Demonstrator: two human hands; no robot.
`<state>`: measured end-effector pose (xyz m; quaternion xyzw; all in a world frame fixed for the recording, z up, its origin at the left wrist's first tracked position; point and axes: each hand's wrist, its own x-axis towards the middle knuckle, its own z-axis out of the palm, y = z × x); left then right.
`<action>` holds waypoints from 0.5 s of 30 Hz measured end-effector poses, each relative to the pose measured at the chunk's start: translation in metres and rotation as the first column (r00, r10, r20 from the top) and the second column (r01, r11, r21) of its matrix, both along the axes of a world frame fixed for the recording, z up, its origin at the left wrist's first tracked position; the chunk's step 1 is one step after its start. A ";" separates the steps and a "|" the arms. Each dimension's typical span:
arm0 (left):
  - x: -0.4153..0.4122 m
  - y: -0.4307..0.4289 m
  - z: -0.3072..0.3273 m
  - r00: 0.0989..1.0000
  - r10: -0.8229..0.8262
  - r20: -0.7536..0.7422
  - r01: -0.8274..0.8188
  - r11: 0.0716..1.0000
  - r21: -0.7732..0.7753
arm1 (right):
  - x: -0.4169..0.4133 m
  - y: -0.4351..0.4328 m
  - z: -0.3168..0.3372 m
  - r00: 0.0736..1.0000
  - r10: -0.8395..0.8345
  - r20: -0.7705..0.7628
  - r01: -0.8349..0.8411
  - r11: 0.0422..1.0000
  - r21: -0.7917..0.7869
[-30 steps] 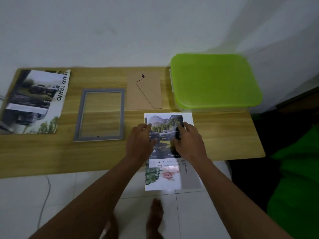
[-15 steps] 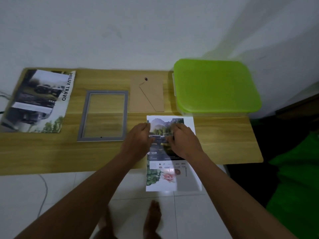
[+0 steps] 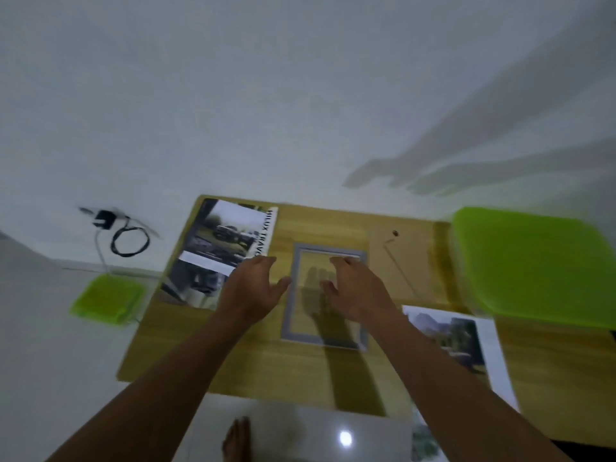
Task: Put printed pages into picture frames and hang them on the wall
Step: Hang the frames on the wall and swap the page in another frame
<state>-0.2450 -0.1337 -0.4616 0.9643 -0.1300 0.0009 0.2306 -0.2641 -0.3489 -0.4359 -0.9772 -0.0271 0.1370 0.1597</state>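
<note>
The gray frame (image 3: 287, 315) lies flat in the middle of the table (image 3: 233, 368). The left hand (image 3: 251, 291) and the right hand (image 3: 355, 290) hang over it, fingers spread, a bit bent, holding nothing. If they grab only 1 side, the frame could tip and slip. The printed page (image 3: 446, 335) hangs over the near edge; an arm could knock it off. The magazine (image 3: 223, 241) sits close on the left, the green box (image 3: 533, 261) on the right. Room is open in front.
</note>
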 end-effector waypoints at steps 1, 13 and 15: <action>0.010 0.019 -0.002 1.000 0.024 -0.013 -0.025 1.000 -0.019 | 0.011 0.019 -0.002 1.000 0.005 -0.002 -0.005 1.000 0.006; 0.105 0.163 -0.051 0.981 0.134 -0.143 -0.146 0.986 -0.082 | 0.113 0.185 -0.059 0.996 -0.066 -0.057 0.066 0.998 0.008; 0.112 0.171 -0.063 0.982 0.111 -0.154 -0.122 0.991 -0.061 | 0.121 0.198 -0.069 0.987 -0.141 -0.076 0.138 0.989 -0.047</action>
